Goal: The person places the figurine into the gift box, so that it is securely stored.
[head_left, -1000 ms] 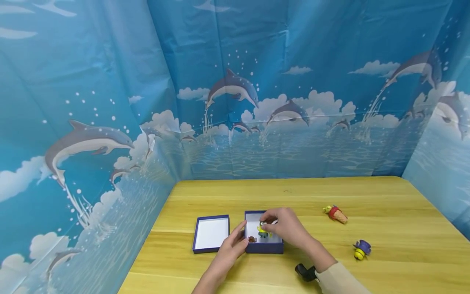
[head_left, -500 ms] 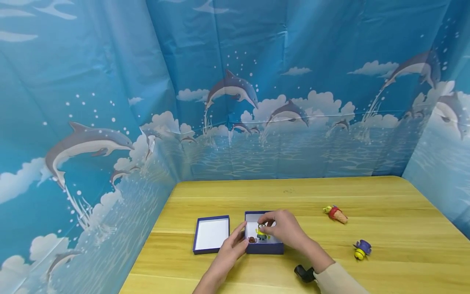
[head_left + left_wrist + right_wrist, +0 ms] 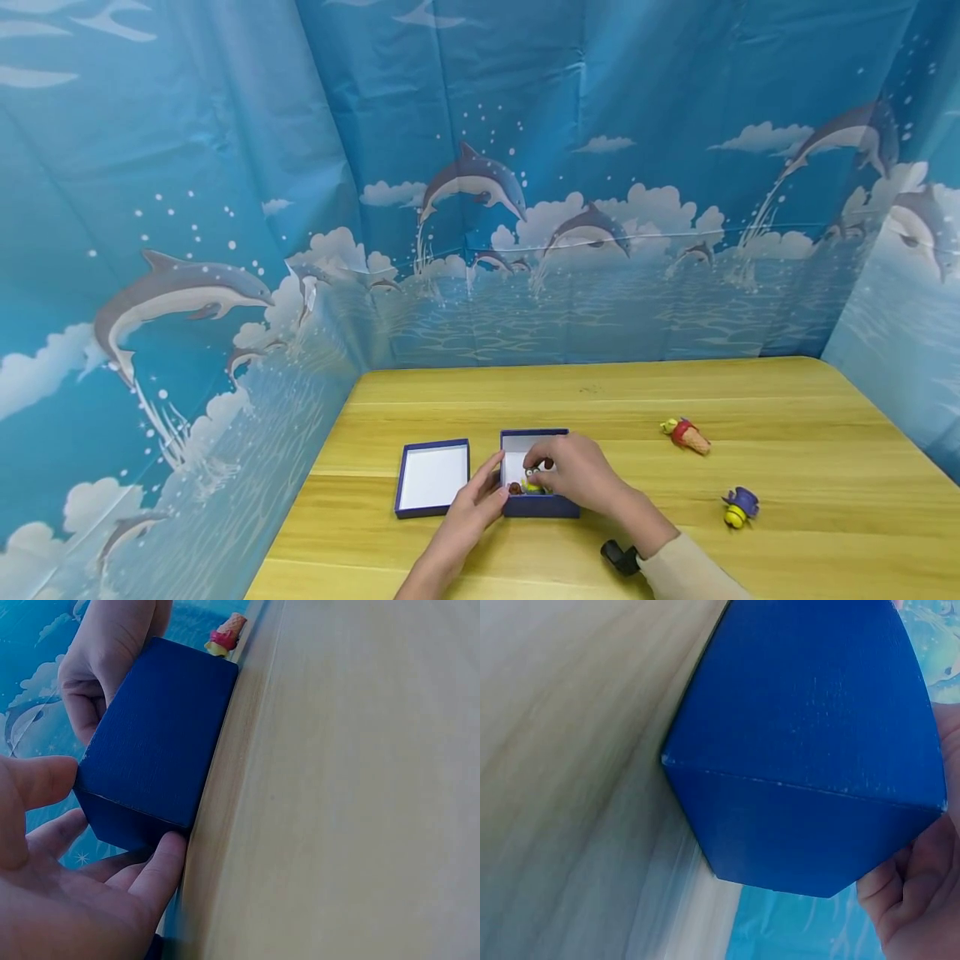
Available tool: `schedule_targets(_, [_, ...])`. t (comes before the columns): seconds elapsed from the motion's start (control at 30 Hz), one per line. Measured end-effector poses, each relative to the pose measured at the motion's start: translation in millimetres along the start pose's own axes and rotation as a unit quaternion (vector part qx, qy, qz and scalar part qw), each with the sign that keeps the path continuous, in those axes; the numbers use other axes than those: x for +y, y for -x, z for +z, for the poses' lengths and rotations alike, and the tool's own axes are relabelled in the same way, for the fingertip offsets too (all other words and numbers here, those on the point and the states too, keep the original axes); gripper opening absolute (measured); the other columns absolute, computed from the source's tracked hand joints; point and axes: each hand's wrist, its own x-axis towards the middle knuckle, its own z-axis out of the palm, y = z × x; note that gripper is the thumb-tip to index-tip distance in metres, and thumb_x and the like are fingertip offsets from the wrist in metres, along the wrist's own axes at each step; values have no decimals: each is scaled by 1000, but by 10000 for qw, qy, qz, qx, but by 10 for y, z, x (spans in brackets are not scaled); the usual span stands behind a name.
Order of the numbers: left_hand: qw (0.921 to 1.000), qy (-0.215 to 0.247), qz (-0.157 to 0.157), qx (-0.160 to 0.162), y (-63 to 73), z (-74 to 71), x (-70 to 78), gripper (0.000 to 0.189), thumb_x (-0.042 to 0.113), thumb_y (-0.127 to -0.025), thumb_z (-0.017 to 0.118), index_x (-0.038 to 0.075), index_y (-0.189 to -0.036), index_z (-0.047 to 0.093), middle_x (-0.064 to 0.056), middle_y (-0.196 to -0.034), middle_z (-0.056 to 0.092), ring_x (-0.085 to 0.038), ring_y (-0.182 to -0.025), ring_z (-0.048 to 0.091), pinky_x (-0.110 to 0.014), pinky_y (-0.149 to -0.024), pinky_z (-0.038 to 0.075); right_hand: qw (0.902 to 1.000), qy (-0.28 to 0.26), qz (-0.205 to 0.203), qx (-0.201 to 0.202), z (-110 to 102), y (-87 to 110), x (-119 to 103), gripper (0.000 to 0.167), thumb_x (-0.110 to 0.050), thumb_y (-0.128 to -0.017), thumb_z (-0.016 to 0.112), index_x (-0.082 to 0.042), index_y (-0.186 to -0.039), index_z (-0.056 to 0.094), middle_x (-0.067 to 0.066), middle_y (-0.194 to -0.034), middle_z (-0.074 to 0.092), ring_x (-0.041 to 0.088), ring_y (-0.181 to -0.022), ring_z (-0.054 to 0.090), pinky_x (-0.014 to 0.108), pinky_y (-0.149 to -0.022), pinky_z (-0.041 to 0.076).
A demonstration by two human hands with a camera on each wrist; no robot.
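Observation:
A dark blue box [image 3: 542, 506] with a white inside stands uncovered on the table. In the head view, my left hand [image 3: 467, 510] touches its left side, thumb at the front corner and fingers along the wall. My right hand [image 3: 581, 475] reaches into the box and pinches a yellow minion figure [image 3: 531, 482] with goggle eyes, low inside the box and partly hidden by the fingers. Beside the figure, in the front left corner, lies a small brown object [image 3: 514, 488]. Both wrist views show the box's outer walls [image 3: 154, 735], which hide the contents.
The box lid [image 3: 432, 477], white inside up, lies left of the box. To the right are an ice-cream-cone toy [image 3: 689, 437] and a yellow and purple toy figure [image 3: 740, 507]. A black device [image 3: 620, 557] sits at the right wrist. A dolphin-print curtain [image 3: 525, 208] hangs behind the table.
My right hand has lowered the minion figure further into the box, tilting it from upright so that less of it shows. The left hand has stayed at the box's left side.

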Motion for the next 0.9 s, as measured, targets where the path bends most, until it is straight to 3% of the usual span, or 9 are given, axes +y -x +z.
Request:
schedule_targets(0.23, [10000, 80, 42, -30, -6, 3, 5, 57, 24, -105, 55, 28, -157, 36, -24, -159, 31, -38, -144, 34, -47, -111, 42, 9998, 93, -19, -187, -5, -9, -21, 7, -25, -85, 82, -27, -89, 77, -23, -79, 65, -4, -71, 57, 23, -59, 49])
schedule_targets(0.9, [10000, -34, 25, 22, 4, 9, 15, 57, 27, -104, 56, 30, -157, 36, -23, -159, 31, -40, -145, 32, -50, -111, 40, 9989, 431, -86, -161, -6, -23, -64, 7, -22, -81, 84, -22, -87, 81, -15, -78, 71, -4, -65, 56, 22, -53, 46])
